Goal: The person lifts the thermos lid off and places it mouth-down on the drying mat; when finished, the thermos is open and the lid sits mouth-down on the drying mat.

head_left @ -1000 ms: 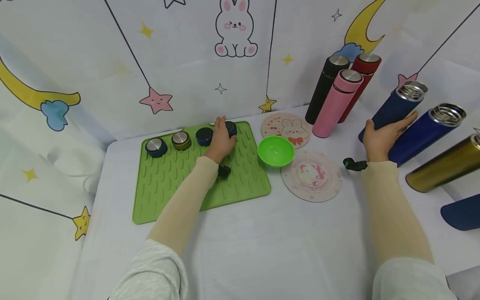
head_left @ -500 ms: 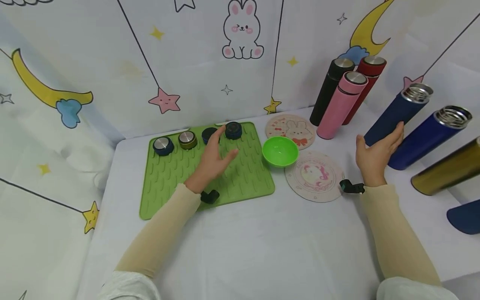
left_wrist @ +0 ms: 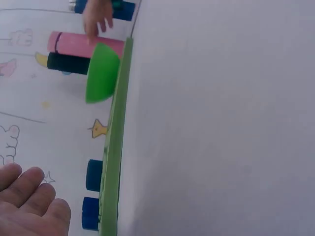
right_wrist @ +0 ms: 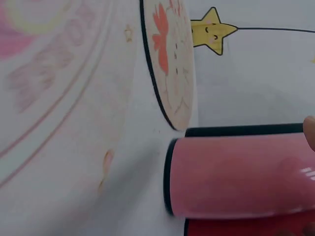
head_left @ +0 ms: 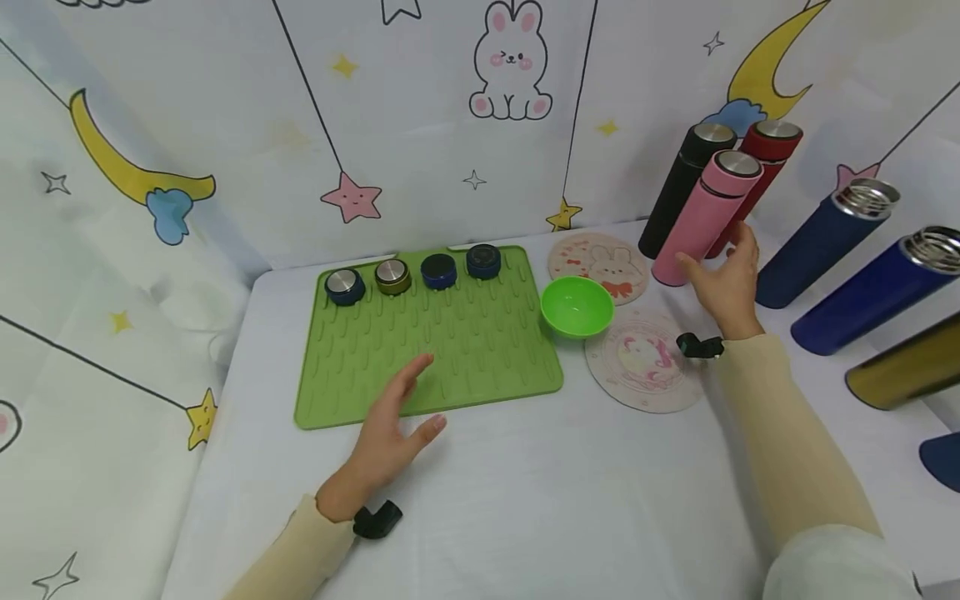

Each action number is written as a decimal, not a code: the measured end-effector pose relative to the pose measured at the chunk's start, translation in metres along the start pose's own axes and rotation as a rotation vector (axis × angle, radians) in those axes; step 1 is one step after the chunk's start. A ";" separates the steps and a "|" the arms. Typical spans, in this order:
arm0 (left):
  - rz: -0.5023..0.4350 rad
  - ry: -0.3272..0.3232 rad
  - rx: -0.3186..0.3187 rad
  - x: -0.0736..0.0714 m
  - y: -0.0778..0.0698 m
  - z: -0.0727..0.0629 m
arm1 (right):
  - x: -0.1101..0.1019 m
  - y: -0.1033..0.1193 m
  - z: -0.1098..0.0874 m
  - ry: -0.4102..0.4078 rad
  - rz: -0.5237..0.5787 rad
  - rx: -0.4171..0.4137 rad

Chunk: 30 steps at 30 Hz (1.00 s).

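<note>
The person's left hand (head_left: 378,442) had come back from the row of caps and hung over the white tablecloth (head_left: 555,483) just off the near edge of the flat green ridged mat (head_left: 442,358), its fingers spread wide, holding nothing. A second earlier it had been reaching among those caps; now all four stood uncovered along the mat's far edge: a navy cap with a steel top (head_left: 346,286), a gold cap with a steel top (head_left: 393,276), a blue cap with a dark top (head_left: 438,271) and a dark navy cap (head_left: 483,261). The right hand (head_left: 727,283) had left the tall navy bottle (head_left: 813,246), which stood free with its steel mouth bare, and had gone to the slim pink bottle (head_left: 705,212). Thumb and fingers lay parted around the pink bottle's lower part, wide rather than closed in; whether they touched it could not be told. The pink bottle stood upright, its cap on, in front of a black bottle (head_left: 678,196) and a red bottle (head_left: 772,150), right of the round rabbit-printed coaster (head_left: 592,258). That suggested attention had passed from the navy bottle and caps to the pink bottle, with the left hand free.
</note>
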State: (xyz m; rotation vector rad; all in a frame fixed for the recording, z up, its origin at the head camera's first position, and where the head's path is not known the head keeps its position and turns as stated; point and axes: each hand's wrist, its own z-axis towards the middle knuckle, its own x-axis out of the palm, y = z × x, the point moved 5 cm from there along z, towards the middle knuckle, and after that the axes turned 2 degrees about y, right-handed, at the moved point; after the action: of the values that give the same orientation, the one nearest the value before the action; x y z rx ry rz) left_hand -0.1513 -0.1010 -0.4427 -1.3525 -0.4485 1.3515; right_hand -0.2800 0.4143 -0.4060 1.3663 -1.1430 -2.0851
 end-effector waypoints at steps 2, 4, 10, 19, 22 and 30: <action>-0.033 0.010 0.001 0.005 -0.003 -0.010 | 0.006 0.000 0.008 0.017 0.036 0.005; -0.061 0.029 -0.003 0.011 -0.008 -0.017 | 0.011 -0.001 0.014 0.025 0.063 0.032; -0.039 0.069 0.008 0.023 -0.018 -0.030 | 0.021 -0.006 0.024 -0.016 0.074 0.123; -0.016 0.070 0.010 0.018 -0.021 -0.032 | 0.026 0.003 0.032 -0.024 0.056 0.115; -0.031 0.075 0.009 0.017 -0.022 -0.032 | 0.026 0.006 0.032 -0.009 0.051 0.125; -0.052 0.081 0.009 0.017 -0.023 -0.034 | 0.019 0.002 0.017 0.022 0.039 0.113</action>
State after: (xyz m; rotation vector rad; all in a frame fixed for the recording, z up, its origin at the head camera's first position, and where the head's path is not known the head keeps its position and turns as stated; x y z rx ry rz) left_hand -0.1074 -0.0937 -0.4394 -1.3741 -0.4197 1.2495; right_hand -0.3037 0.4071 -0.4120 1.4021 -1.2851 -2.0008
